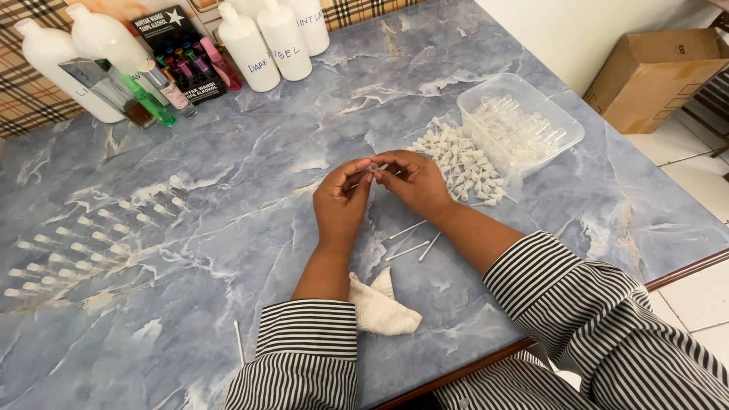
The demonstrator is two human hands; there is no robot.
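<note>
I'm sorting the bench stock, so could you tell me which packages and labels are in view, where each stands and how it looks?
White plastic bottles: table's far edge, tall, rounded, handwritten dark labels.
Black display card: far left among the bottles, rectangular, white print.
Small coloured vials: in front of the card, slim, green, pink, purple.
Cardboard box: floor, far right, brown, closed.

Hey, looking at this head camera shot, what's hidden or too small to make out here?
- Small clear piece pinched between left hand and right hand: too small, fingers cover most.
- Clear parts in the plastic tub: transparent pile, single shapes unreadable.
- White bottles at the back: tops cut by the upper edge.
- White cloth: partly under the left forearm.
</note>
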